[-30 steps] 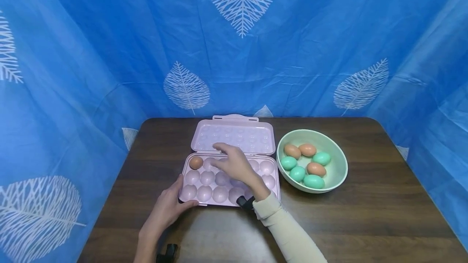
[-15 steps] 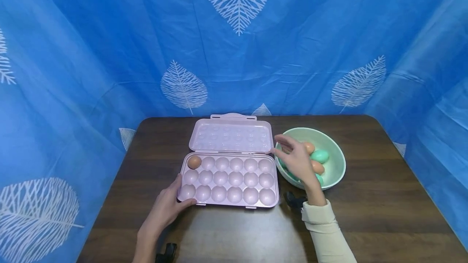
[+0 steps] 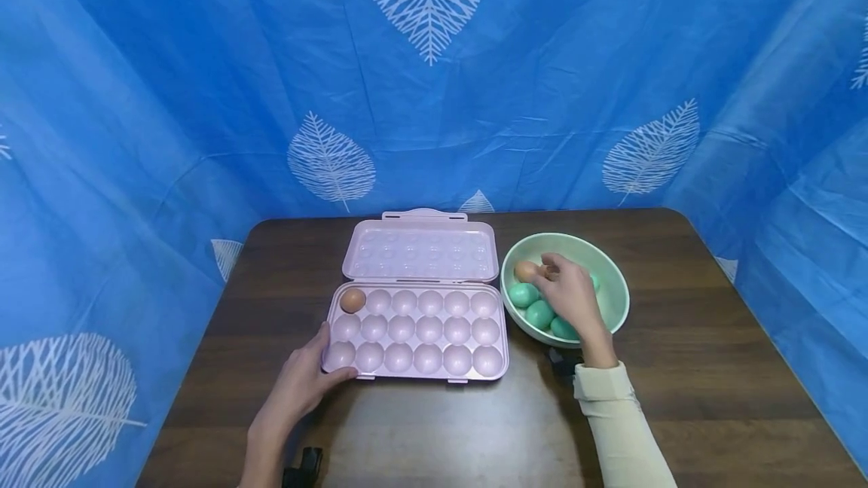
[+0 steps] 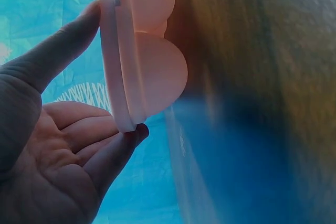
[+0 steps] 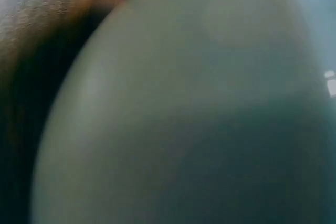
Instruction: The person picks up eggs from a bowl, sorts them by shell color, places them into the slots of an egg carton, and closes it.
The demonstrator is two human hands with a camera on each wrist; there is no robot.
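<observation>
An open pink egg carton [image 3: 429,379] lies on the table, with one brown egg [image 3: 353,300] in the far left cup of its tray. My left hand [image 3: 298,382] grips the tray's front left corner. In the left wrist view its thumb lies on the rim of the carton [image 4: 113,56], fingertips at the outer edge. Inside the pale green bowl [image 3: 617,300], my right hand [image 3: 570,292] has its thumb and fingers around a brown egg, mostly hidden. Just left of those fingers is another brown egg [image 3: 525,271]. The bowl's wall [image 5: 157,93] fills most of the right wrist view.
Several green eggs [image 3: 539,315] lie in the bowl near my right hand. The carton's raised lid [image 3: 420,247] leans back behind the tray. A dark wooden table [image 3: 434,435] carries everything, and a blue curtain [image 3: 515,96] with white leaves hangs behind it.
My right hand has moved right from above the carton, across the bowl's left rim and into the bowl, where its fingers have closed in around a brown egg. My left hand stays at the carton's corner.
</observation>
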